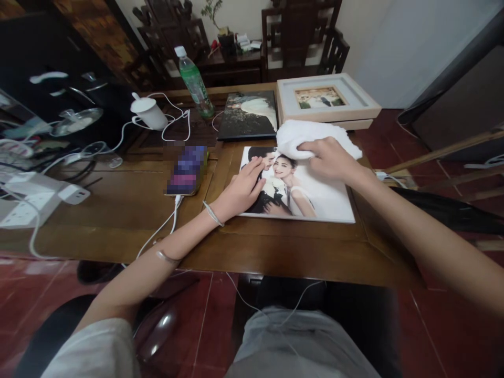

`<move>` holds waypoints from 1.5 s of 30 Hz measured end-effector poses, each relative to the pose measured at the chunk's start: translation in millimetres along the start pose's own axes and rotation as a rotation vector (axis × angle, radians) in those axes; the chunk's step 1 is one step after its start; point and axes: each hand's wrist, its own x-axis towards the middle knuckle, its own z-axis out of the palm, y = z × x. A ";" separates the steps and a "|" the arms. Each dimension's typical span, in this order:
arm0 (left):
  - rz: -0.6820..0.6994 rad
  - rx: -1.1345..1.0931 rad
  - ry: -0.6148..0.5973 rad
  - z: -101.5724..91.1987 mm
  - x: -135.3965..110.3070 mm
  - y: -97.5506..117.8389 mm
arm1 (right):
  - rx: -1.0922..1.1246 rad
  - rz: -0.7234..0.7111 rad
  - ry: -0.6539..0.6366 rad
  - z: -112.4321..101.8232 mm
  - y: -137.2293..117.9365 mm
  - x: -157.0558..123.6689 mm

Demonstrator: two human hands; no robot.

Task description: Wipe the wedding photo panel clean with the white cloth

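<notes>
A wedding photo panel [326, 197] lies flat near the front of the wooden table [189, 220], showing two people close together. My left hand [247, 188] rests flat on the panel's left part with its fingers stretched out. A bracelet circles that wrist. My right hand [328, 157] grips a white cloth [315, 135], which covers the panel's upper right edge. Behind the panel lies a dark photo panel [252, 113] with a figure in a pale dress. Beside it, at the back right, sits a pale wooden framed picture [325, 98].
A phone [187, 170] on a white charging cable lies left of the panel. Farther back stand a green-labelled bottle [195, 81] and a lidded white cup [148, 111]. A power strip [35, 199], loose cables and a glass-lidded pot [76, 122] crowd the left side.
</notes>
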 end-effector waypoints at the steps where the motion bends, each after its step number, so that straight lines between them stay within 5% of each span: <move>1: -0.005 -0.001 -0.002 0.1 0.1 0.2 | -0.016 0.007 -0.011 1.0 -7.1 -7.2; 9: -0.043 0.000 -0.028 0.5 1.1 1.3 | -0.037 -0.174 -0.085 7.9 -86.2 -107.8; 12: -0.038 -0.002 -0.028 0.0 1.2 1.2 | -0.009 -0.231 -0.126 0.7 -99.6 -125.0; 19: -0.030 0.004 -0.014 2.2 1.6 -0.2 | -0.025 -0.117 -0.171 -14.7 -61.4 -77.6; 24: -0.009 0.009 0.009 3.0 1.2 -0.1 | -0.086 -0.014 -0.066 -4.0 -16.6 -25.5; 28: -0.001 0.021 0.020 4.9 1.1 -1.3 | -0.087 0.027 -0.017 6.3 -10.5 -5.5; 32: 0.012 0.003 0.048 8.6 1.0 -5.4 | -0.115 0.028 -0.068 12.6 -31.6 -17.9; 40: 0.021 -0.037 0.058 11.4 1.0 -12.0 | -0.030 -0.224 -0.184 4.0 -92.6 -104.4; 45: 0.002 -0.013 0.036 8.7 2.2 -8.2 | 0.043 -0.184 -0.215 -15.0 -86.4 -116.3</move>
